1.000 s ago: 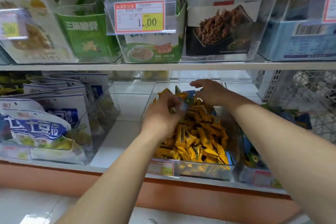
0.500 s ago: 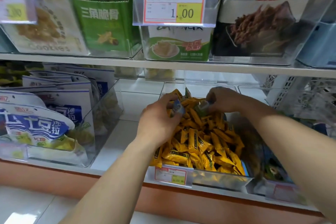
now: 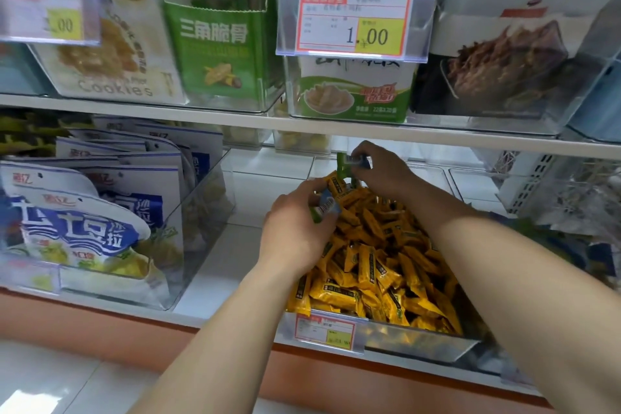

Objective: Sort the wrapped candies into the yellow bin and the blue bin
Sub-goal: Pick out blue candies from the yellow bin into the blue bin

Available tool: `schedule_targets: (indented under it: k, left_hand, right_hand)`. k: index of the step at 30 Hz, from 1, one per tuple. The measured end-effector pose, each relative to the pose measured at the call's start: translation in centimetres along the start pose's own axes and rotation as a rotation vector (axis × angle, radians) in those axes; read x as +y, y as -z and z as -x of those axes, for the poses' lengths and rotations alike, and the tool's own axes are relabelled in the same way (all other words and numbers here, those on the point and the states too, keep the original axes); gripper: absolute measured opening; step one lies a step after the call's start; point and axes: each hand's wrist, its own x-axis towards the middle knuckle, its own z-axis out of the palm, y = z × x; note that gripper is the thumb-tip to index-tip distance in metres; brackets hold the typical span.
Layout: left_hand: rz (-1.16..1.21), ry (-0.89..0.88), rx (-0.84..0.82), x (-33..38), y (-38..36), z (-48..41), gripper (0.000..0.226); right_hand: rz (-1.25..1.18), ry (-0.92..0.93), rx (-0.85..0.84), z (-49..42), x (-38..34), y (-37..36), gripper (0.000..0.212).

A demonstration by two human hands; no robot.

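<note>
1. Yellow bin (image 3: 420, 343): a clear-walled tray on the lower shelf, at 5 o'clock from the frame's centre. It is heaped with yellow-wrapped candies (image 3: 376, 265), and a price tag (image 3: 324, 329) is clipped to its front wall.
2. Left hand (image 3: 295, 228): at the heap's 10 o'clock edge. The fingers are curled, and thumb and fingertips pinch a blue-wrapped candy (image 3: 327, 208) with its barcode showing.
3. Right hand (image 3: 379, 168): at the heap's 12 o'clock end. The fingers are curled round green-and-blue wrapped candies (image 3: 351, 159), held just above the pile; their number cannot be told.
4. Blue-and-white snack bags (image 3: 77, 222): standing in a clear bin at 9 o'clock, well apart from the yellow bin.
5. Upper shelf (image 3: 302, 127): at 12 o'clock, carrying boxed snacks. A price label (image 3: 356, 23) there reads "1.00".
</note>
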Motion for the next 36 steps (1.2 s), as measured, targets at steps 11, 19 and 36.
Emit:
schedule_targets:
  k: [11,19,36]
  left_hand:
    - [-0.064,-0.025,-0.082,-0.6,-0.2,0.1,0.047]
    - [-0.068,-0.009,-0.087,-0.5,-0.4,0.0,0.047]
    - [-0.059,-0.041,-0.081,0.0,0.1,0.2,0.045]
  right_hand:
    - [0.381,-0.044,-0.223,0.0,0.7,0.6,0.022]
    - [0.04,-0.089,-0.298,-0.4,-0.6,0.0,0.041]
    - [0.276,-0.08,-0.433,2.4,1.2,3.8,0.023]
